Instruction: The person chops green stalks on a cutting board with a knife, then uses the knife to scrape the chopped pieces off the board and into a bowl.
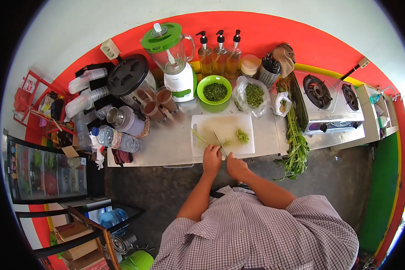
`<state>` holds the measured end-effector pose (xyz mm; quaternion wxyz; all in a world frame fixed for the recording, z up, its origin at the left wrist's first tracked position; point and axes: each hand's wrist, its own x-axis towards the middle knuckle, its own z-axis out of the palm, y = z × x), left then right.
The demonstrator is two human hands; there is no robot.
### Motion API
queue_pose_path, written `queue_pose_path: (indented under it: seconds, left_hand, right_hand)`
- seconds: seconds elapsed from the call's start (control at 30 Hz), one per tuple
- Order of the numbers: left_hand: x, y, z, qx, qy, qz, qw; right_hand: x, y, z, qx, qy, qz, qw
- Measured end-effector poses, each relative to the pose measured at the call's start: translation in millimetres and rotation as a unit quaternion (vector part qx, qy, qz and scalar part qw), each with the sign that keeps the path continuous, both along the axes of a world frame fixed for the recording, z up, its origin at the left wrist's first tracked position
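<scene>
A white cutting board [220, 122] lies at the front edge of the metal counter. My right hand [237, 167] is wrapped round the handle of a knife [218, 140], whose blade slants up and left across the board. Close beside the blade, my left hand [212, 159] is closed over thin green stalks [198, 136] that stick out past its fingers; its grip is partly hidden. Chopped green pieces [242, 137] sit in a small heap on the board's right side, and a few paler bits [226, 142] lie near the blade.
Behind the board stand a green bowl [214, 106] of chopped greens, a plastic bag [266, 100] of greens and a blender [179, 83]. Leafy stalks [297, 144] hang over the counter edge beside the gas stove [333, 118]. A water bottle [117, 139] lies at left.
</scene>
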<state>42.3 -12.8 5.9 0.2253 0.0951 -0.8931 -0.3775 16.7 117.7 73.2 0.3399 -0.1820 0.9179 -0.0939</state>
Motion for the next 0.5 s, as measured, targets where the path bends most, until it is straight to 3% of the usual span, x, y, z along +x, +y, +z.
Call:
queue_pose_path:
  seconds: [0.07,0.3,0.43,0.5]
  left_hand:
    - [-3,-3,1,0.019,-0.006,0.001,1.000]
    - [0,-1,1,0.066,-0.041,0.011,0.997]
    - [-1,-2,4,0.096,-0.073,0.024,0.992]
    - [2,-4,2,0.051,-0.051,0.010,0.997]
  right_hand:
    - [11,3,-26,0.012,0.029,-0.009,0.999]
    - [-5,0,-12,-0.001,0.007,-0.003,1.000]
    - [5,3,-26,0.016,0.056,0.019,0.998]
    - [6,5,-29,0.023,0.053,0.013,0.998]
